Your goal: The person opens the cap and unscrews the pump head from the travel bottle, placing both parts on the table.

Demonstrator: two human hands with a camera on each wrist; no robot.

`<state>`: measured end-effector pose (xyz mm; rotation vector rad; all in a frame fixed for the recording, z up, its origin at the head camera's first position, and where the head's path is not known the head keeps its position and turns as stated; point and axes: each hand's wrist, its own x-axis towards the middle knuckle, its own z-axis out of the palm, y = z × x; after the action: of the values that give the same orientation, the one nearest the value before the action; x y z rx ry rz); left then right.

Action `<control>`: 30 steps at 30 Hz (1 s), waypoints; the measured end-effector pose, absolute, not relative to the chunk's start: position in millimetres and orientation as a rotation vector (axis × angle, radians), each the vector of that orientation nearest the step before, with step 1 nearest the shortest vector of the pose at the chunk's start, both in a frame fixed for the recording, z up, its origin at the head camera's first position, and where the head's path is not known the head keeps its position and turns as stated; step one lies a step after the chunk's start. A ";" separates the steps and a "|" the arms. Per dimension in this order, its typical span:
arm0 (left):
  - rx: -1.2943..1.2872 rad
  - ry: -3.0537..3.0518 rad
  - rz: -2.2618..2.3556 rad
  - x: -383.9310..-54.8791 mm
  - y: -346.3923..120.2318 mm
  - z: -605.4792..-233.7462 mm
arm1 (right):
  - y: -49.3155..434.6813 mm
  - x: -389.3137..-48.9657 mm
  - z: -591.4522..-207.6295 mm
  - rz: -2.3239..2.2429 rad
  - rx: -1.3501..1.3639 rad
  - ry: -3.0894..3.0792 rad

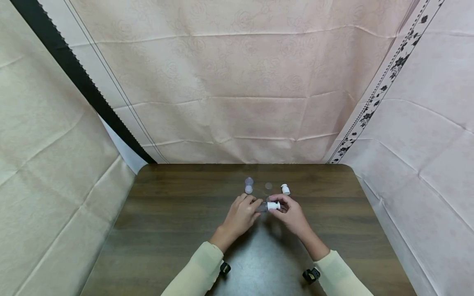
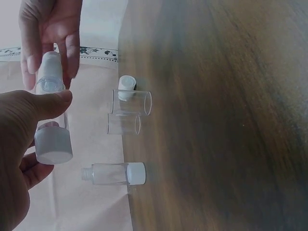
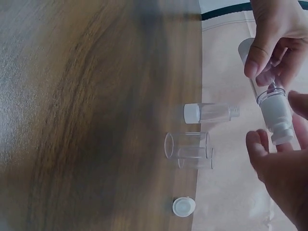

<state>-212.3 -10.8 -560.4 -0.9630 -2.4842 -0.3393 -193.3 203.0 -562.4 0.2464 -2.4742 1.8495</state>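
My left hand (image 1: 240, 216) grips a small clear bottle (image 1: 262, 207), its thumb across the side in the left wrist view. The bottle has a white base (image 2: 54, 147) and tilts above the table. A white pump top (image 3: 276, 115) sits at its neck end. Around that pump top curl the fingers and thumb of my right hand (image 1: 294, 218); exactly where each fingertip touches is partly hidden. Beyond the hands stands a second clear bottle (image 3: 214, 112) with a white base and a bare threaded neck. Two clear open sleeves (image 2: 129, 102) and another white pump top (image 1: 285, 189) are beside it.
The brown wooden table (image 1: 166, 213) has rounded far corners. Pale cloth (image 1: 237, 82) hangs behind it and at both sides. The loose parts stand in a row just past the hands, toward the far edge.
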 end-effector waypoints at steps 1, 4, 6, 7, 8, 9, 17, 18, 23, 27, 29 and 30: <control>-0.960 -2.483 -0.339 -212.4 -11.0 -560.4 | 202.8 -193.3 -562.3 1.833 0.227 -2.479; -0.955 -2.475 -0.339 -212.9 -11.5 -560.8 | 201.8 -194.2 -561.5 1.760 0.150 -2.519; -0.955 -2.465 -0.334 -213.2 -11.8 -561.1 | 201.1 -194.8 -561.1 1.705 0.103 -2.559; -0.956 -2.461 -0.333 -213.6 -11.8 -561.5 | 200.9 -195.0 -560.9 1.682 0.084 -2.581; -0.958 -2.458 -0.332 -213.4 -11.9 -561.4 | 200.8 -195.3 -561.0 1.655 0.071 -2.603; -0.960 -2.456 -0.325 -213.5 -11.9 -561.8 | 200.9 -195.5 -561.1 1.628 0.063 -2.626; -0.965 -2.465 -0.315 -212.7 -11.6 -561.3 | 202.2 -196.6 -561.8 1.629 0.084 -2.662; -0.963 -2.467 -0.312 -212.8 -11.7 -561.4 | 202.4 -196.5 -561.3 1.649 0.094 -2.652; -0.954 -2.474 -0.308 -212.4 -12.3 -561.8 | 202.0 -194.8 -558.8 1.722 0.131 -2.611; -0.956 -2.462 -0.328 -212.3 -13.0 -563.8 | 201.0 -194.1 -560.7 1.706 0.163 -2.592; -0.956 -2.456 -0.335 -212.2 -13.4 -564.7 | 200.3 -193.9 -562.3 1.707 0.183 -2.573; -0.957 -2.453 -0.340 -212.2 -13.6 -565.2 | 200.2 -193.8 -563.3 1.714 0.199 -2.560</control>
<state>-212.2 -13.6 -565.2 -0.9570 -2.4533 -0.3399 -193.8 200.2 -563.3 0.1991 -2.5597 1.7140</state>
